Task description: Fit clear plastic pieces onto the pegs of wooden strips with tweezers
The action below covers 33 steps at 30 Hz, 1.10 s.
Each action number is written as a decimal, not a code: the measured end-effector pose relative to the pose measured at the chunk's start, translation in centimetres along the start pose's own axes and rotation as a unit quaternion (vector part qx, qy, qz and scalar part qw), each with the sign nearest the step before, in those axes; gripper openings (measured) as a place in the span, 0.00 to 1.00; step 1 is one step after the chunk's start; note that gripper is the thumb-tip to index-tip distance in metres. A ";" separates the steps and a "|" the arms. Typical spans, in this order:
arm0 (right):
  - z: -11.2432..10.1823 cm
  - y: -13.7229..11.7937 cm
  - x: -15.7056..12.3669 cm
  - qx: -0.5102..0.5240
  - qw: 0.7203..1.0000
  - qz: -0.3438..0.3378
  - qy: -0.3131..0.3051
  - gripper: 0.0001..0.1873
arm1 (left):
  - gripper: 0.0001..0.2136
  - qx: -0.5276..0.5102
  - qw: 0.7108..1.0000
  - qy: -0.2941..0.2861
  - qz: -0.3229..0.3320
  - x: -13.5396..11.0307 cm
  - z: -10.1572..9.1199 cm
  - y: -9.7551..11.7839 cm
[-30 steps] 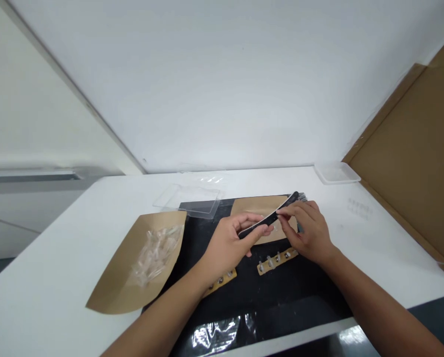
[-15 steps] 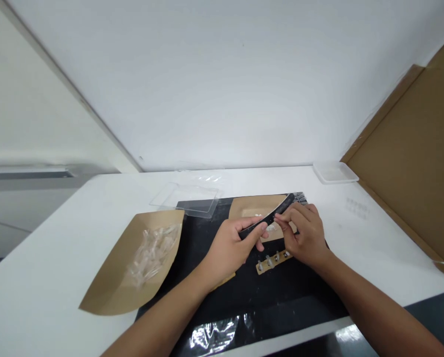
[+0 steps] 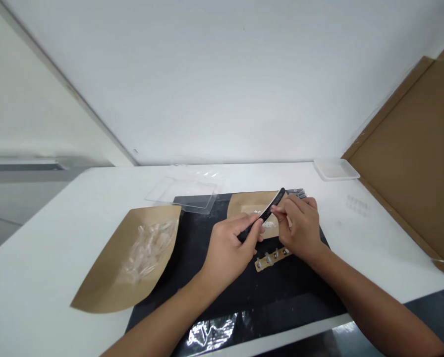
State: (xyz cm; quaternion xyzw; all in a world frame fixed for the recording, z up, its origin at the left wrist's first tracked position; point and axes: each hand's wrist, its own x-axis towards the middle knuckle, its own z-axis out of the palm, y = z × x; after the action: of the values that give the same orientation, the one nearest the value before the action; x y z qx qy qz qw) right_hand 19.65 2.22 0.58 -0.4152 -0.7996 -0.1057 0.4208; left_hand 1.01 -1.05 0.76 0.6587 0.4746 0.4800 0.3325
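My left hand (image 3: 227, 245) grips the lower end of a slightly curved black strip (image 3: 278, 197) with a pale edge, held up at a slant above the mat. The fingers of my right hand (image 3: 303, 225) are pinched together against the strip's face near its middle. Whatever lies between those fingertips is too small to make out. Beneath my hands, a narrow tan strip (image 3: 259, 267) carries several small clear and metal pieces. Behind the black strip rests a brown paper tray (image 3: 235, 202) with small white bits on it, partly hidden by my hands.
A black mat (image 3: 240, 302) covers the middle of the white table (image 3: 32, 267). At left stands a larger brown paper tray (image 3: 95, 285) with clear plastic pieces (image 3: 147, 250). Farther back are a clear sheet (image 3: 192, 191) and a shallow plastic box (image 3: 335, 169). Cardboard (image 3: 415, 163) borders the right.
The black strip has swung to a steeper slant, its upper end shifting left. Both hands have moved slightly left with it. My right fingertips remain pinched at the strip.
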 end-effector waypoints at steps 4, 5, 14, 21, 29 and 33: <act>0.2 0.0 0.3 0.009 1.000 -0.005 -0.017 0.16 | 0.11 0.013 0.999 0.018 0.033 0.0 0.0 0.2; 0.3 0.0 0.3 0.003 1.000 0.003 -0.006 0.16 | 0.11 0.013 0.999 0.021 0.037 0.0 0.0 0.3; 0.5 0.1 0.7 0.062 0.997 0.028 -0.023 0.14 | 0.10 0.051 0.996 0.039 0.057 0.0 -0.1 0.4; 0.6 0.0 0.9 0.068 0.997 0.018 -0.042 0.15 | 0.09 0.057 0.995 0.048 0.066 -0.2 -0.1 0.2; 0.1 -0.5 1.0 0.074 0.997 0.005 -0.032 0.15 | 0.09 0.059 0.993 0.055 0.084 -0.2 -0.1 0.6; 0.0 -0.6 1.0 0.069 0.997 0.009 -0.027 0.15 | 0.08 0.079 0.990 0.065 0.094 -0.2 -0.1 0.8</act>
State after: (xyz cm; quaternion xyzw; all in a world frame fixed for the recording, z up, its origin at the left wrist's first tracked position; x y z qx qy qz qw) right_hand 18.90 2.47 1.45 -0.3950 -0.8121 -0.0354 0.4280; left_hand 1.14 -1.54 1.46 0.6918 0.4679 0.5118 0.2015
